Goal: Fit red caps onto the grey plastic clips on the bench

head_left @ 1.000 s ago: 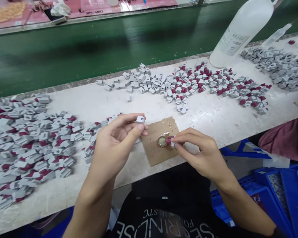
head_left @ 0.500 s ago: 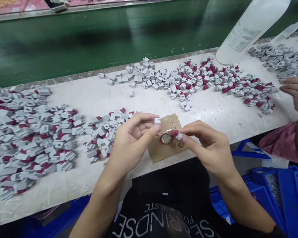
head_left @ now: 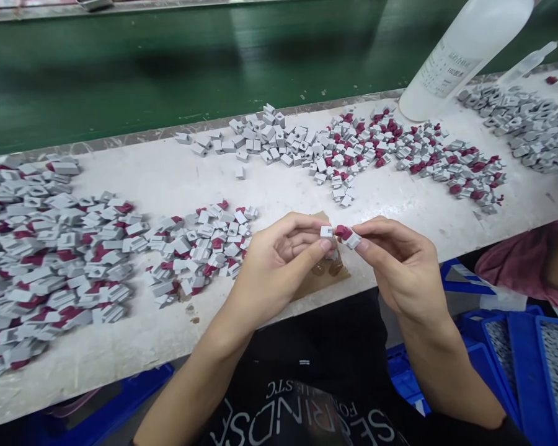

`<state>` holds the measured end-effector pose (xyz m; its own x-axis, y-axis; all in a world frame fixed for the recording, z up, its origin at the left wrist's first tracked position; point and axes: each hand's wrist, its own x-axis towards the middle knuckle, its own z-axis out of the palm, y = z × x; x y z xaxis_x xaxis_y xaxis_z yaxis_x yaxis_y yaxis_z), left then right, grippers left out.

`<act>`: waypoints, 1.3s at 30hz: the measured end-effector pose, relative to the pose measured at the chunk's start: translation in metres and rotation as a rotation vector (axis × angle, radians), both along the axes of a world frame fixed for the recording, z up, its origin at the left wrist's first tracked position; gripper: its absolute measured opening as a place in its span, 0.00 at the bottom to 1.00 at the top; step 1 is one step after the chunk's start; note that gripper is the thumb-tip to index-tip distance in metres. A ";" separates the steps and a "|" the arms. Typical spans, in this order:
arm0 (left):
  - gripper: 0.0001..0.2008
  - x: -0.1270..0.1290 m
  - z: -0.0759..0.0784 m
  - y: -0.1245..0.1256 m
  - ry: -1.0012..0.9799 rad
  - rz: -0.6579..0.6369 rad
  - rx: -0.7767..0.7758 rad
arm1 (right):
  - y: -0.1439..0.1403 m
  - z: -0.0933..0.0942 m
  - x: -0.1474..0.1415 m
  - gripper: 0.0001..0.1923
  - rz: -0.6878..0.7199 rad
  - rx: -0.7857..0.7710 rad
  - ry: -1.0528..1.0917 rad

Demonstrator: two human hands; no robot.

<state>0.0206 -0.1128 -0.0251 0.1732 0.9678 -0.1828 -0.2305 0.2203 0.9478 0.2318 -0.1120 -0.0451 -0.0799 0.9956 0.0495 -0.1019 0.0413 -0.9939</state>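
Note:
My left hand (head_left: 283, 260) pinches a small light-grey plastic block (head_left: 326, 231) between thumb and forefinger. Just to its right, my right hand (head_left: 400, 260) grips a grey and dark-red plastic piece (head_left: 347, 236), its red end pointing toward the grey block. The two parts are close together; whether they touch I cannot tell. Beneath my hands lies a piece of brown cardboard (head_left: 323, 283), mostly covered by my left hand. Round wet-looking spots show on its bare part.
Heaps of grey and red pieces lie at the left (head_left: 65, 260), centre-left (head_left: 204, 241) and back (head_left: 367, 142). A white bottle (head_left: 451, 68) stands at the back right, near a dropper bottle (head_left: 527, 64) and more grey pieces (head_left: 521, 124). Blue crates (head_left: 525, 359) sit below. Another person's sleeve (head_left: 516, 257) shows at right.
Both hands have come closer together, the left moving right, bringing the grey block beside the red end. The round gold-rimmed item on the cardboard is now hidden. The other person's hand has left view.

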 end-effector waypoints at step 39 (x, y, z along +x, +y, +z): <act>0.24 -0.122 0.051 0.101 1.553 -0.217 0.081 | 0.146 -0.031 0.075 0.06 -0.137 0.252 -1.007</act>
